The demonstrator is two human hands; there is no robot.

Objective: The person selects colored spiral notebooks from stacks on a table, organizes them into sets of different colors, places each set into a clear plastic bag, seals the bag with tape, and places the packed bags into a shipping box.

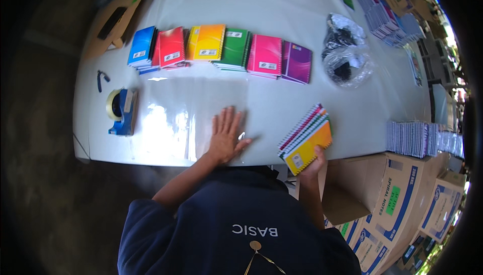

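Note:
My left hand [226,135] lies flat with fingers spread on a clear plastic sheet [196,99] at the table's near edge. In my right hand [314,162] is a stack of spiral notebooks [309,146], yellow-orange cover on top, with several coil bindings showing along its upper left side. Beyond my hands a row of notebook piles crosses the table: blue [142,45], red [171,46], yellow [209,41], green [233,48], pink [264,53] and purple [297,62].
At left stand a blue tape dispenser [123,112] and a small dark cutter-like tool [102,80]. Crumpled plastic bags [347,53] lie at right, near stacked notebooks [387,21]. More notebooks [411,138] stand beside an open cardboard box [362,179]. A cardboard piece [113,23] rests far left.

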